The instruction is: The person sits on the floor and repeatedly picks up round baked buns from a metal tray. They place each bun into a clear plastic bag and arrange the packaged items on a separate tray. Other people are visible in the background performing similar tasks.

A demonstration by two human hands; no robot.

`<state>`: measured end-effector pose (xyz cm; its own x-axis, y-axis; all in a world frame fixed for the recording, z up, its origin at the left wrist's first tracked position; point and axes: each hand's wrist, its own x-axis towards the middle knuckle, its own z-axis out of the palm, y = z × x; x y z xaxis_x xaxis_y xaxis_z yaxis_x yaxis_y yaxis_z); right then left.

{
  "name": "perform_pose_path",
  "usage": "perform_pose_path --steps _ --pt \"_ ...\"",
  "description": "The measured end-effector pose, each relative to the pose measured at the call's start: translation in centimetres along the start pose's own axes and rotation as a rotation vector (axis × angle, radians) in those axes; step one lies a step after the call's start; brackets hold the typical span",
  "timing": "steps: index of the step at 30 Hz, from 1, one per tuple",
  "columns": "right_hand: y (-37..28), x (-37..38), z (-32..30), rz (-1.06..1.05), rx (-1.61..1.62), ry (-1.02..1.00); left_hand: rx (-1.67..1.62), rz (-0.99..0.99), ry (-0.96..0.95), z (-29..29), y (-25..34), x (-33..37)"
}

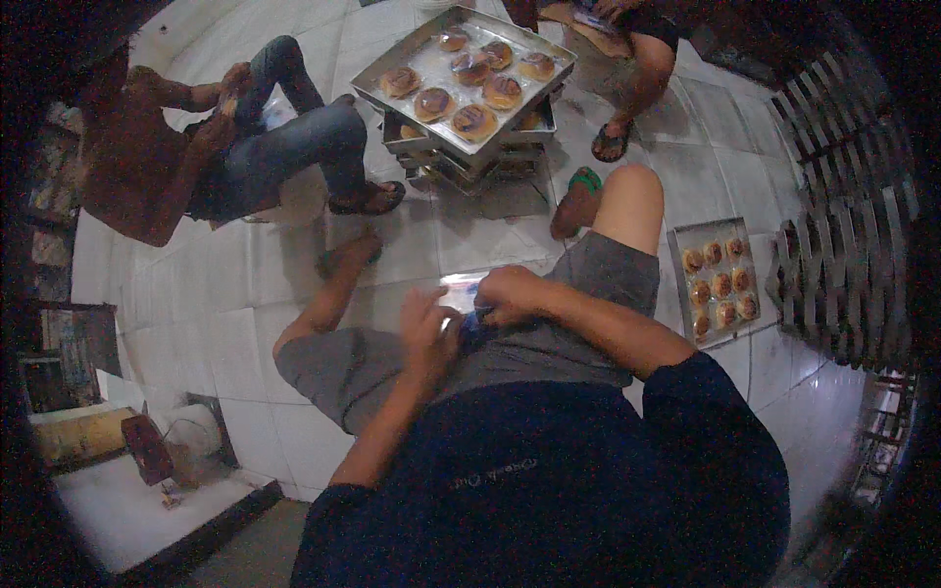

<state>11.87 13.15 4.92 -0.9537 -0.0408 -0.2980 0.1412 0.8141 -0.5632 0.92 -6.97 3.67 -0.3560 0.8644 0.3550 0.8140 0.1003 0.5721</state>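
Above my lap is a small shiny plastic packet (459,290) with white, red and blue patches. My right hand (508,295) is closed on its right side, fingers curled in. My left hand (427,331) is at the packet's left side, smeared by motion, so its grip on the packet is unclear. Beyond my knees, a metal tray (369,88) tops a stack of trays and bears several round glazed buns (474,122) with dark stripes, seemingly in clear wrapping. A second tray (683,276) of similar buns (722,285) lies on the floor to my right.
A seated person in jeans (309,147) is at the far left, another person's leg (647,73) at the far right. Dark slatted metal racks (833,265) line the right side. A low white ledge (147,524) with a dark red object (147,449) is at lower left.
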Motion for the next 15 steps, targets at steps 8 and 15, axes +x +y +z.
perform_pose_path --steps 8,15 --pt "-4.1 3.3 -2.5 0.173 0.984 0.449 -1.754 -0.967 0.216 -3.1 3.3 5.6" --pt "9.3 11.2 -7.9 0.564 0.902 0.979 -0.626 -0.937 0.453 -6.7 -9.2 3.2"
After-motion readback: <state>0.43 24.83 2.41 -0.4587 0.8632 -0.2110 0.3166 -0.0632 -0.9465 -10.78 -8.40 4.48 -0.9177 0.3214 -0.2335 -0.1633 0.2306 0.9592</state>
